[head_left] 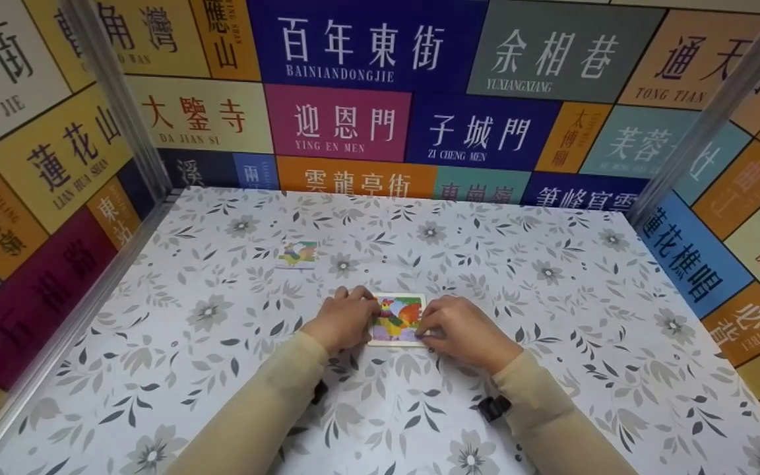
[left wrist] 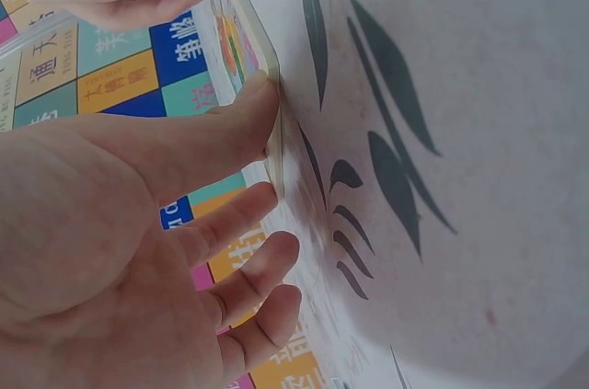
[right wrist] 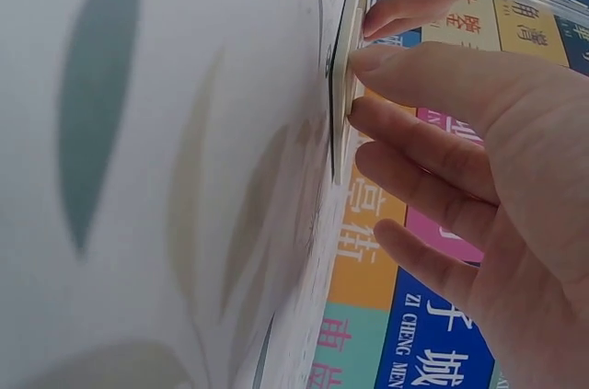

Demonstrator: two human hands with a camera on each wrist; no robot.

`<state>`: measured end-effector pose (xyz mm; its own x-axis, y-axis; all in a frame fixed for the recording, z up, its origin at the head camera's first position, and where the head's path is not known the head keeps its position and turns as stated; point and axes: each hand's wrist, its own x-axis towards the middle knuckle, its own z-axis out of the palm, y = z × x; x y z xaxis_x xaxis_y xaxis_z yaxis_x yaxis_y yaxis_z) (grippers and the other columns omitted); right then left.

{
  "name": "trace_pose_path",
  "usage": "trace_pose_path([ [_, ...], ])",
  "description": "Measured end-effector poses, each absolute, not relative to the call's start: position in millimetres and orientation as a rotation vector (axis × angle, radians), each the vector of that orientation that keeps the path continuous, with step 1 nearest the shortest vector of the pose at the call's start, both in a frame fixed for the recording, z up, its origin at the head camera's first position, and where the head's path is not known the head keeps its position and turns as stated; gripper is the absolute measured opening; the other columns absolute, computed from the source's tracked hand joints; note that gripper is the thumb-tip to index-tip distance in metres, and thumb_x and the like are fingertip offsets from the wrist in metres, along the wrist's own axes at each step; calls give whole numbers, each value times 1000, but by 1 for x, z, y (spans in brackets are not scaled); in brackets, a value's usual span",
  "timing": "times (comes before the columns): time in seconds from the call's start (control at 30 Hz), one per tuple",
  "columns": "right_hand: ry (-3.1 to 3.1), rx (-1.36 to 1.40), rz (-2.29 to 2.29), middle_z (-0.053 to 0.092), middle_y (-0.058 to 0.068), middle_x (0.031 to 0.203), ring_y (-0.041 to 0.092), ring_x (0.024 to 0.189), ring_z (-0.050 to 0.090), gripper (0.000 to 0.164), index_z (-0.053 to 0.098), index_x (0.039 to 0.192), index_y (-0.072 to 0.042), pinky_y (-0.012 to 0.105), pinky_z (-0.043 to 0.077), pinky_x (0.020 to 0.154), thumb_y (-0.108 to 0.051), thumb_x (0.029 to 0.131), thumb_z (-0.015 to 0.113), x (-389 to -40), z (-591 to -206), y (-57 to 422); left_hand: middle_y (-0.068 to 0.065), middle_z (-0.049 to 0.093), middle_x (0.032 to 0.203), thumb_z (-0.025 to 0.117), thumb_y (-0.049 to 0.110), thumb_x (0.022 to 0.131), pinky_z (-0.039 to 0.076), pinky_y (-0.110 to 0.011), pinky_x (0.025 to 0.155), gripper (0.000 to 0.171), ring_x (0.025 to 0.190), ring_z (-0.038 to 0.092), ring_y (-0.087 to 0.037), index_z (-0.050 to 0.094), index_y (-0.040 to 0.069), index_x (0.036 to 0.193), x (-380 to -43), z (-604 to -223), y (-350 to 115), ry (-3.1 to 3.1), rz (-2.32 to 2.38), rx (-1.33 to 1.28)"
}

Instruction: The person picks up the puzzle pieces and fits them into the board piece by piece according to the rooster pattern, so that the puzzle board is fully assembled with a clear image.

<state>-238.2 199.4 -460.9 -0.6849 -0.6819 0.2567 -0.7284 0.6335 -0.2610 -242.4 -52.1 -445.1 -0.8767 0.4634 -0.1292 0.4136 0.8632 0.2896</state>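
Note:
A small picture puzzle with a pale raised rim lies on the patterned tabletop in the head view, showing a colourful rooster. My left hand holds its left edge; in the left wrist view the thumb lies on the rim and the other fingers are loosely bent. On the opposite side my right hand grips the right edge between thumb and index finger. The right wrist view shows the puzzle's thin edge nearly side-on, its picture hidden there.
Farther back and left lies a second small picture with a bird on it. Floral paper covers the table. Colourful sign-printed panels stand behind and at both sides, with clear corner strips between them.

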Motion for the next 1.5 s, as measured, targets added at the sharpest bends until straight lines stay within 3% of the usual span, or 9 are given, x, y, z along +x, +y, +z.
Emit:
trace_pose_path([
  [0.6, -2826, 1035, 589, 71, -6, 100, 13, 96, 64, 15, 84, 102, -20, 36, 54, 91, -19, 86, 84, -234, -457, 201, -8, 51, 150, 72, 15, 95, 40, -54, 114, 43, 134, 46, -35, 66, 19, 137, -245, -442, -48, 2800, 373, 631],
  [1.07, -2836, 1075, 574, 73, -3, 100, 18, 97, 67, 11, 84, 94, -16, 38, 55, 91, -13, 84, 84, -233, -457, 206, -9, 58, 140, 84, 20, 87, 43, -52, 108, 53, 123, 50, -32, 63, 17, 136, -250, -446, -44, 2848, 350, 664],
  [1.37, -2876, 1047, 607, 72, -5, 102, 16, 98, 66, 11, 83, 95, -17, 38, 54, 93, -13, 85, 83, -232, -456, 205, -8, 58, 142, 77, 11, 89, 45, -52, 109, 55, 127, 51, -31, 61, 20, 142, -248, -441, -39, 2846, 327, 705],
  [1.5, -2906, 995, 650, 71, -7, 102, 15, 99, 65, 13, 83, 97, -18, 39, 53, 94, -17, 85, 84, -231, -454, 204, -10, 51, 149, 74, 8, 91, 48, -54, 107, 52, 132, 49, -33, 62, 19, 141, -247, -437, -39, 2851, 337, 731],
])
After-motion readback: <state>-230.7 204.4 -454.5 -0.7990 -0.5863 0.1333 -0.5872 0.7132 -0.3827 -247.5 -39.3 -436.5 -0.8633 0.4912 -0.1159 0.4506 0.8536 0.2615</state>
